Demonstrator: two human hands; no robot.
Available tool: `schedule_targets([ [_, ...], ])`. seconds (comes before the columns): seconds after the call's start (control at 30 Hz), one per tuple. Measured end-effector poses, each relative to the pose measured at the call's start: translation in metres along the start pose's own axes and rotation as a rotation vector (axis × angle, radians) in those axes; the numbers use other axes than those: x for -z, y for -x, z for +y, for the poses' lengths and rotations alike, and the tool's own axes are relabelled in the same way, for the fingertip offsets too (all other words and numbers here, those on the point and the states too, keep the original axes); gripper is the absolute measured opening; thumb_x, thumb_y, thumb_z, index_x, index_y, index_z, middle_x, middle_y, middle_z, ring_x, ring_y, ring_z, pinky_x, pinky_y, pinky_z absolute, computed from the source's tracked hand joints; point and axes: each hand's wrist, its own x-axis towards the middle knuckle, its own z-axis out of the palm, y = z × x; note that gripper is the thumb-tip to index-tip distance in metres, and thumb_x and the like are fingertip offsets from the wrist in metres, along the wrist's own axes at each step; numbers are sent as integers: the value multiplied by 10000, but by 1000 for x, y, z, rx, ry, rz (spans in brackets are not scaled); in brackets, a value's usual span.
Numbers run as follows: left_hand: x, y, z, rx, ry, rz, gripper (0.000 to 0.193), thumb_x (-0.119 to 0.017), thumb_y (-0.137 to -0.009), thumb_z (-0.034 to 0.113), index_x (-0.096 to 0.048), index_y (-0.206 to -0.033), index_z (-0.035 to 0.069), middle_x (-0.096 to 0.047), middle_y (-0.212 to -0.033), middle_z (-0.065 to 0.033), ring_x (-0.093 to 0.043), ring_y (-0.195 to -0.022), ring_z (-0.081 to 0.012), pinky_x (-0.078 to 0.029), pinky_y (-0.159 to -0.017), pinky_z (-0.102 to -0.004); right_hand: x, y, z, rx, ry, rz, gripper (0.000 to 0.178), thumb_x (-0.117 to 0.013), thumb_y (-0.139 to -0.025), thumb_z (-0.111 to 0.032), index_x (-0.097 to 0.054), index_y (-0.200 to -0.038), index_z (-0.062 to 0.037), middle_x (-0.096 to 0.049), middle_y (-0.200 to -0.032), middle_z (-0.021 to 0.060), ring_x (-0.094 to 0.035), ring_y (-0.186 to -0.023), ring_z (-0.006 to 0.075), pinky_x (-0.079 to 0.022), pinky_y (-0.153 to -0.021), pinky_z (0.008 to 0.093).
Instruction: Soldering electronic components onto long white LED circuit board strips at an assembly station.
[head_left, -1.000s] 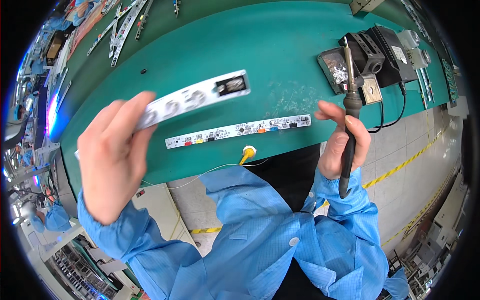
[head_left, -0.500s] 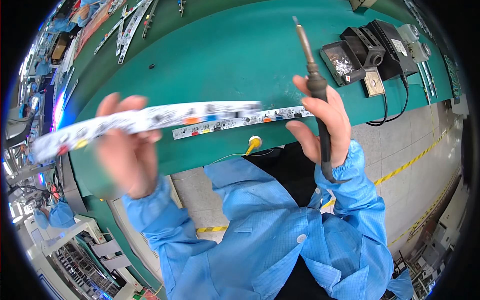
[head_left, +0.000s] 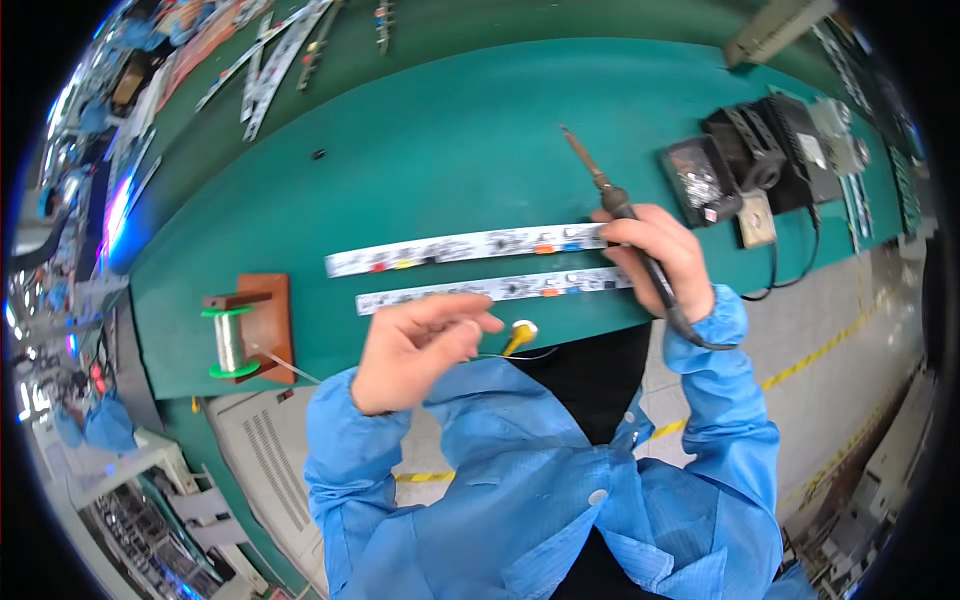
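Note:
Two long white circuit board strips lie on the green mat, one behind the other. My right hand [head_left: 662, 262] grips a soldering iron [head_left: 652, 270], its tip pointing away and to the left above the mat. Those same fingers reach the right end of the far strip [head_left: 470, 247]; whether they press on it I cannot tell. My left hand [head_left: 415, 350] is open, fingers loosely stretched over the left half of the near strip [head_left: 530, 288] and partly covering it. A yellow-stemmed piece with a round white top [head_left: 521, 336] lies near the front edge, right of that hand.
A solder wire spool [head_left: 228, 343] sits on a brown stand [head_left: 268, 330] at left, its wire running toward my left arm. Back right are a tip-cleaning tray [head_left: 698, 180], an iron holder [head_left: 748, 145] and a black station box [head_left: 808, 150]. More strips [head_left: 270, 75] lie back left.
The strip my left hand carried now lies behind the other one. That hand let go and moved right and nearer to me. The iron has come down, tip leaning further left.

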Motion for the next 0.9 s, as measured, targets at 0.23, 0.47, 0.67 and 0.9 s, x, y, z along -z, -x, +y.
schedule_targets([
  [0.23,-13,28,-14,-280,-261,-555,368,-758,-851,87,-678,-1208,41,-726,-984,-87,-657,-766,-183,-542,-701,-312,23,35,-7,-136,113,43,381,-744,-814,-166,-650,-1130,26,-659,-1031,195,-616,-964,381,-493,-853,422],
  [0.47,-71,25,-102,-41,-138,-645,350,-769,-867,136,-687,-1188,22,-725,-927,-75,-674,-772,-154,-536,-656,-284,97,77,-1,-528,-70,1250,258,-582,-966,-220,-655,-975,27,-548,-740,49,-476,-624,94,-344,-541,232],
  [0.67,-89,17,-143,36,-209,-517,320,-744,-896,140,-684,-1183,10,-728,-918,-55,-666,-777,-110,-525,-681,-263,127,66,32,-847,-241,758,353,-601,-1005,-326,-656,-1209,-43,-685,-860,60,-509,-664,75,-379,-566,232],
  [0.9,-84,25,-162,122,-37,-375,299,-730,-917,142,-686,-1181,8,-727,-954,-37,-652,-879,-83,-507,-751,-251,97,75,34,-941,-1035,840,413,-592,-1009,-375,-571,-1281,-65,-670,-1076,96,-491,-614,61,-363,-452,192],
])
